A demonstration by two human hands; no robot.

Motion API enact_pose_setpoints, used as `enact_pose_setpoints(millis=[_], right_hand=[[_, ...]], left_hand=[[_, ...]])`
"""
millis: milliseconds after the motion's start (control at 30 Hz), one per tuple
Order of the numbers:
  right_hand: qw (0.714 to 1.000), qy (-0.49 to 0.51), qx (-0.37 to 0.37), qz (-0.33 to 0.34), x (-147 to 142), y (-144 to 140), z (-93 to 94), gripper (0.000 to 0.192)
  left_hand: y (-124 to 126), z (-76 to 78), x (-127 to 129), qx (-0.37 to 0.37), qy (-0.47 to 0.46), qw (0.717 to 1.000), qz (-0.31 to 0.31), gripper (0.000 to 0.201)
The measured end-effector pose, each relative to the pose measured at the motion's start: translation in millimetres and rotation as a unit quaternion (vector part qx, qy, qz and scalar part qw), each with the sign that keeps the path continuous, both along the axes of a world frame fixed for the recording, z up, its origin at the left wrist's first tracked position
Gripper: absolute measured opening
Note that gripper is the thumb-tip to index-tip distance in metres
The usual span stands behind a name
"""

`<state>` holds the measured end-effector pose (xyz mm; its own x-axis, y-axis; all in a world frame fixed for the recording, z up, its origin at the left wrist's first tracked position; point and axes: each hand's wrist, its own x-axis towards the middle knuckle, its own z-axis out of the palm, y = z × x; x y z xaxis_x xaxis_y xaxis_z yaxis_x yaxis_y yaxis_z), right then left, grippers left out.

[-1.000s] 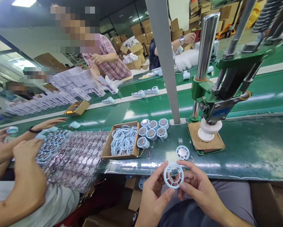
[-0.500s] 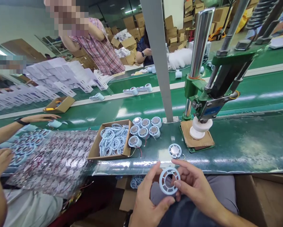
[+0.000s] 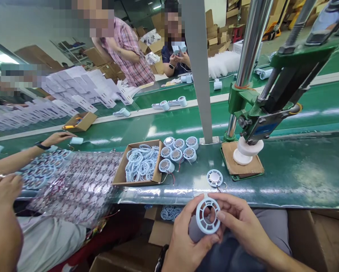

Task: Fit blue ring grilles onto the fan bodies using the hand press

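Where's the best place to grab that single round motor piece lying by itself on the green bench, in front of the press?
Probably by the outer rim of the round motor piece, pinched across from above. It lies flat, metal centre up, apart from the others. Thin wires trail from its right side, so come from the left or near edge.

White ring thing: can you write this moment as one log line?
left hand: grips white ring | right hand: grips same ring | motor disc: on green bench
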<state>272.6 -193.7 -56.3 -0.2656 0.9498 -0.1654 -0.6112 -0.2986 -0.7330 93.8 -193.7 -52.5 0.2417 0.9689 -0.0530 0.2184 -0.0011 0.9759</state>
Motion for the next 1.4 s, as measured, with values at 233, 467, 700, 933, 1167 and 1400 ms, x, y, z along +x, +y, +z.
enact_pose_setpoints(millis=[233,467,700,933,1167,1400], right_hand=[[1.000,0.010,0.001,0.008,-1,-2,1.7,0.042],[0.852,-0.457,0.187,-0.176,18,15,-30.6,0.047],[0.772,-0.551,0.207,-0.240,3,51,-98.6,0.072],[0.757,-0.560,0.205,-0.266,0,42,-106.7,0.068],[0.738,-0.574,0.229,-0.270,-2,44,-110.5,0.071],[0.707,-0.610,0.275,-0.228,3,45,-106.0,0.060]], left_hand=[[6,3.6,-4,-0.010,-0.025,0.999,-0.043,0.069],[30,-25.9,-12,0.064,0.081,0.994,-0.027,0.061],[73,-53.1,26,0.114,0.098,0.988,-0.038,0.051],[75,-59.0,40,0.128,0.159,0.977,-0.064,0.049],[71,-69.4,44,0.159,0.177,0.970,-0.055,0.048],[61,-85.2,54,0.173,0.224,0.959,-0.022,0.050]])
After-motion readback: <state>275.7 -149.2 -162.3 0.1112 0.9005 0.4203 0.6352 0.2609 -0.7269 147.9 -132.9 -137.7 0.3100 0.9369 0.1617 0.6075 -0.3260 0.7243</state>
